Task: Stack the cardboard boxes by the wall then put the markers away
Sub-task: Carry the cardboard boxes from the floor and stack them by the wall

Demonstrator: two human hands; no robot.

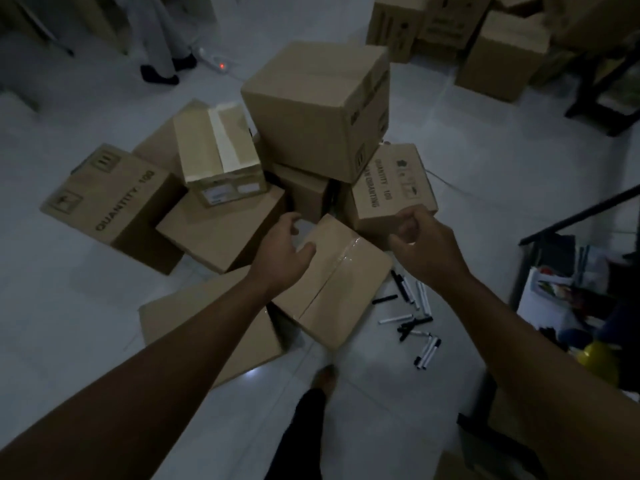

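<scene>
Several cardboard boxes lie jumbled on the white tile floor. A taped box (332, 282) sits tilted in front of me. My left hand (284, 251) hovers over its left corner with fingers spread and loosely bent, holding nothing. My right hand (424, 245) is above the box's right corner, beside a printed "QUANTITY 100" box (388, 183). Its fingers are curled in and nothing shows in them. A large box (311, 109) sits on top of the pile. Several black and white markers (412, 317) lie scattered on the floor to the right.
More boxes are stacked at the back right (498, 53). A dark shelf with bags (568, 289) stands on the right, with a yellow ball (599, 358) below it. Another person's feet (162, 71) and a power strip (218, 64) are at the back left. My foot (323, 375) is on the tiles.
</scene>
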